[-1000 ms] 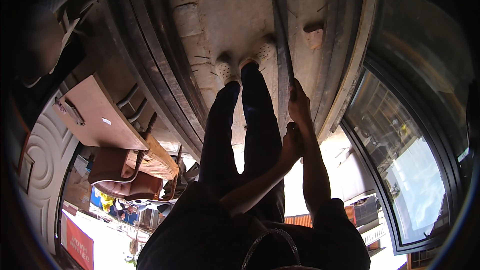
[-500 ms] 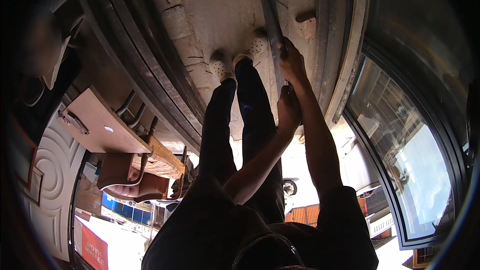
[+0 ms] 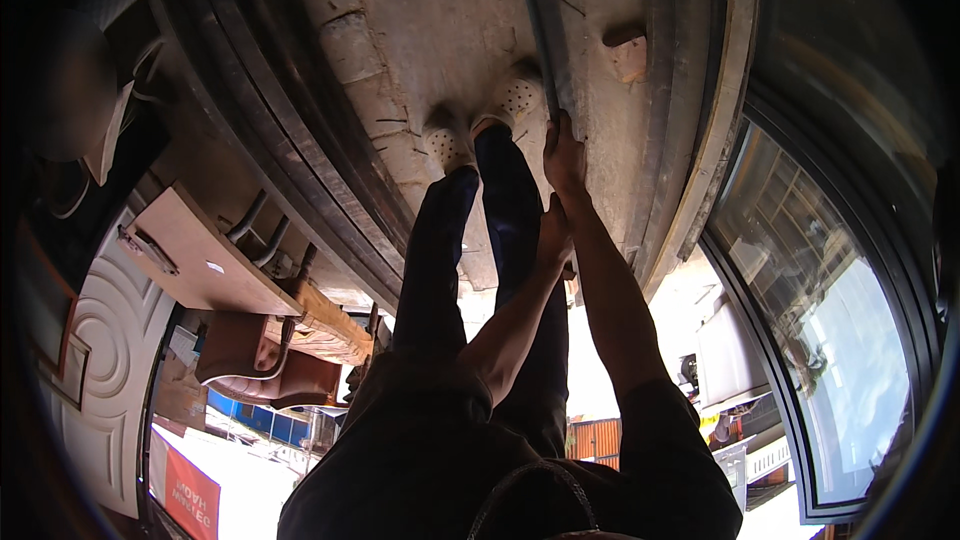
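Note:
A long, dark, narrow bar runs from the top edge of the view down past my right shoe. Its exact kind and material do not show. My right hand is closed around it, just beyond my shoes. Nearer to my body, my left hand is closed close to the right wrist, its grip partly hidden by the right forearm. A short dark end shows below the left hand. My light, perforated clogs stand on the floor to the left of the bar.
Long dark beams lie on the left, and more beams on the right. A broken brick-like block rests on the concrete floor. At right stands a black-framed glass panel; at left are a wooden board and a brown chair.
Both hands have moved to the left and closer to my body, the bar shifting with them. My grip looks the same. The whole view has shifted slightly.

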Available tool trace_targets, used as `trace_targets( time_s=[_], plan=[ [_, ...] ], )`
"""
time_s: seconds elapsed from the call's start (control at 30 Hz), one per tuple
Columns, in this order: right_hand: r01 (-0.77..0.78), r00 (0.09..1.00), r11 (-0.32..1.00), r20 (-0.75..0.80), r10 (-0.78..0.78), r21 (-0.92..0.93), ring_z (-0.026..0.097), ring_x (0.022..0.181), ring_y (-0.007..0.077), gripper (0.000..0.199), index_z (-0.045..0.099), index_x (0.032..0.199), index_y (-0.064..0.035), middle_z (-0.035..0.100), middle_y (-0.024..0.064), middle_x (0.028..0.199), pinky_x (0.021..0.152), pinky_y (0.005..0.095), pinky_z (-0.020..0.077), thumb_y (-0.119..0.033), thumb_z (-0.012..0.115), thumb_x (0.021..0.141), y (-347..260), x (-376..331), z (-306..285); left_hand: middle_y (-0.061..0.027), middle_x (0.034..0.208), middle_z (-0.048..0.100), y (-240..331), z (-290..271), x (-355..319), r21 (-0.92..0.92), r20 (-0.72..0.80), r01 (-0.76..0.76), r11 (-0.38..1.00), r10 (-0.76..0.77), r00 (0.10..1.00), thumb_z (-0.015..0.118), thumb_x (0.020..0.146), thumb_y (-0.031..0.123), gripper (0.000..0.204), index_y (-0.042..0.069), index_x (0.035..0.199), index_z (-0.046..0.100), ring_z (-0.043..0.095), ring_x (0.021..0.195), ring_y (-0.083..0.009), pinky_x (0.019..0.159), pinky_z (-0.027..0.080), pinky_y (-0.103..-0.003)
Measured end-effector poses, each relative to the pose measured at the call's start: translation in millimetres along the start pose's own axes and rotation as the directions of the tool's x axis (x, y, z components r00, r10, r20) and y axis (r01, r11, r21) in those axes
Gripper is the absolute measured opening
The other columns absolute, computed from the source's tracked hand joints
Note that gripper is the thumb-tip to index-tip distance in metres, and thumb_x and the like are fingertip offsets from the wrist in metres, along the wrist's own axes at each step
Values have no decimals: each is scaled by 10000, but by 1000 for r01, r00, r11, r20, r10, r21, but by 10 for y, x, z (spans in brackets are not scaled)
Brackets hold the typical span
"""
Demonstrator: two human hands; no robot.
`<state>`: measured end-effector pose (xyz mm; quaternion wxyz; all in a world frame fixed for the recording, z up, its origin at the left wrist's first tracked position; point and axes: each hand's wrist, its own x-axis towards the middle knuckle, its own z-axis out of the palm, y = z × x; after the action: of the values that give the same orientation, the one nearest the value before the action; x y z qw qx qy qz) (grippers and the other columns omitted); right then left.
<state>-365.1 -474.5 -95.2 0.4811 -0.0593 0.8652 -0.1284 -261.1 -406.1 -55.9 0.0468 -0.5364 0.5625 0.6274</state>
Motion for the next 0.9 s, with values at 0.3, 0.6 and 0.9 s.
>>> trace_targets(
  time_s=[0.3, 0.6, 0.9],
  plan=[
    [227, 972, 931, -132, -196, 287, 597, 897, 455, 305, 426, 1244, -128, 637, 218, 979, 747, 551, 475, -207, 391, 951, -180, -636, -165, -271, 1001, 555, 901, -622, -524, -47, 136, 230, 972, -222, 966, 438, 943, 177, 344, -39, 1203, 371, 579, 933, -400, 766, 444, -414],
    [128, 992, 963, -36, -123, 237, 574, 940, 443, 310, 487, 1208, -87, 610, 235, 970, 768, 505, 443, -258, 389, 968, -405, -662, -432, -208, 740, 589, 1098, -586, -561, 13, -57, -204, 979, 204, 977, 398, 952, 108, 146, -31, 997, 411, 639, 622, -296, 509, 476, -359],
    [141, 989, 986, -47, -137, 94, 590, 901, 443, 303, 510, 1134, -100, 612, 234, 950, 746, 495, 445, -314, 364, 977, -615, -247, -767, -203, 766, 557, 1527, -417, -156, -142, 36, 72, 987, -67, 997, 426, 939, 124, 146, -17, 951, 461, 622, 751, -322, 647, 464, -372]
  ],
)
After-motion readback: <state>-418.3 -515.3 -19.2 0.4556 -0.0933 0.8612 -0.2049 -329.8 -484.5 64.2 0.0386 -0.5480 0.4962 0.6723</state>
